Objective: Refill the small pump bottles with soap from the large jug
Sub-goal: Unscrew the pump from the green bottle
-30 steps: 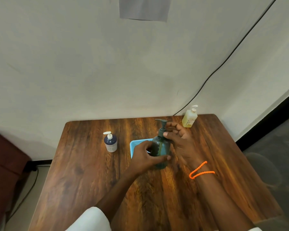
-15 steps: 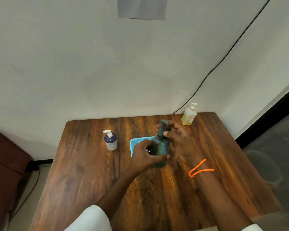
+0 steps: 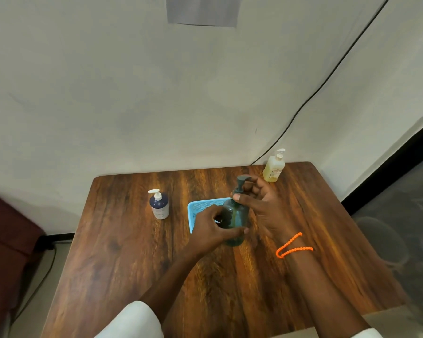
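Your left hand grips the green bottle; your right hand pinches its pump collar. Nothing looks refilled yet.

bare table lies open near-left; blue tray and navy bottle crowd mid-left, yellow bottle guards far-right corner.

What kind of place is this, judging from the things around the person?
Probably a plain indoor room, perhaps a home or a small workroom; I cannot be sure. A wooden table stands in a corner of bare pale walls, a black cable runs down one wall, and pump bottles such as the yellow bottle stand on it.
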